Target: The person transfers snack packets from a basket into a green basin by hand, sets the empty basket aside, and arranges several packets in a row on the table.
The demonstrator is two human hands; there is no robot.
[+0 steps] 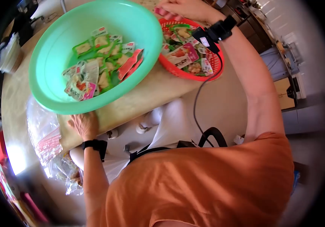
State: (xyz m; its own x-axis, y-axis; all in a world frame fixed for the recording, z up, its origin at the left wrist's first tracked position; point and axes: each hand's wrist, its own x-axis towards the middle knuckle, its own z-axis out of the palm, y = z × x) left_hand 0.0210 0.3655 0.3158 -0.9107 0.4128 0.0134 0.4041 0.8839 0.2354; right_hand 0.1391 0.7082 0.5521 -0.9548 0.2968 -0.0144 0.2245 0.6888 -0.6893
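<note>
Green basin (47, 72) sits on table (139, 108), tilted or level not determinable; small food packets (83, 48) heaped inside, red sachets (130, 65) on the right. Left hand (85, 125) at the basin's near rim; fingertips partly hidden beneath it, grip cannot be told. Red basket (183, 74) just beside, to the right, filled with similar packets. Right hand (189, 10) above its far edge, fingers curled; whether clamped on anything, cannot tell. Clear plastic bags (41, 123) at table's left edge.

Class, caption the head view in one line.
A mint-green plastic basin beside a red perforated basket, both holding assorted snack packets.
</note>
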